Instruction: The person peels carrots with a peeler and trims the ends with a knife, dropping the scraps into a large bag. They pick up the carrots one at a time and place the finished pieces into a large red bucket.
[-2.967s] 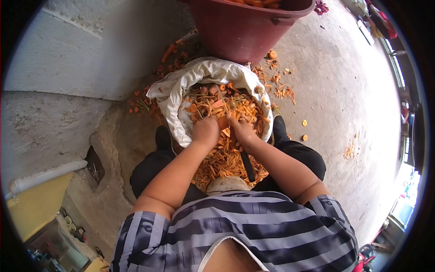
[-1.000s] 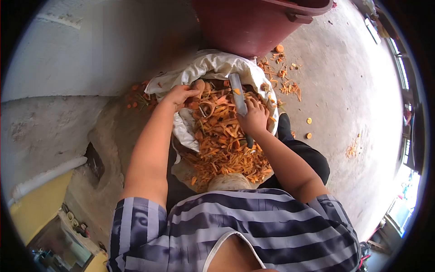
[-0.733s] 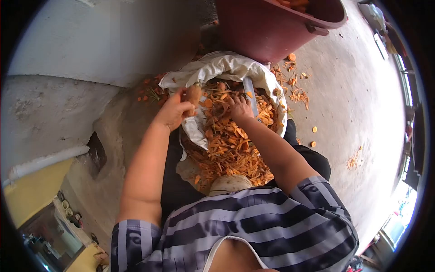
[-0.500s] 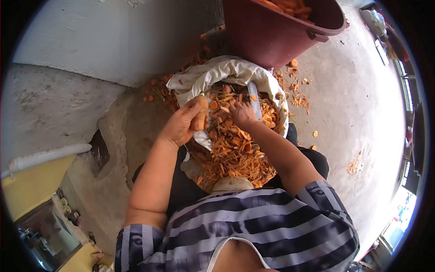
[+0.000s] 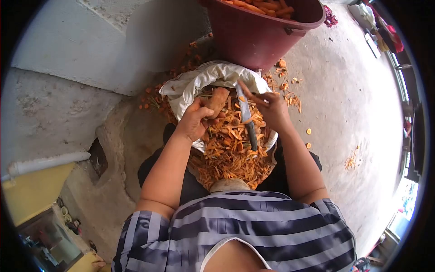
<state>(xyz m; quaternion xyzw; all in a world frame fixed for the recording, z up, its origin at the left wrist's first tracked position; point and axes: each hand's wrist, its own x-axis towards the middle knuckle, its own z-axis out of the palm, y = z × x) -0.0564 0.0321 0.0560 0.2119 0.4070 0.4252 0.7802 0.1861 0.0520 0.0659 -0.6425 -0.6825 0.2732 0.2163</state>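
Note:
A thick, stubby carrot (image 5: 219,100) is gripped in my left hand (image 5: 195,119), fingers wrapped round its lower end. My right hand (image 5: 275,110), closed at the right side of the white sack (image 5: 181,86), holds a slim orange-brown stick-like piece (image 5: 248,92) pointing up and left; its exact kind cannot be made out. Between the hands lies a knife (image 5: 244,109) with a broad blade and black handle, resting on a heap of carrot peelings (image 5: 229,156). The peelings fill the rolled-down sack between my knees.
Just beyond the sack stands a large maroon tub (image 5: 258,38) with orange carrots (image 5: 267,6) inside. Carrot slices (image 5: 282,63) and scraps lie on the concrete floor (image 5: 335,104). A grey wall (image 5: 72,50) rises at the left, with a white pipe (image 5: 50,163) low down.
My right hand has lifted out of the peelings and moved right with the slim piece. My left hand has brought the carrot rightward over the sack. The knife's handle is now uncovered.

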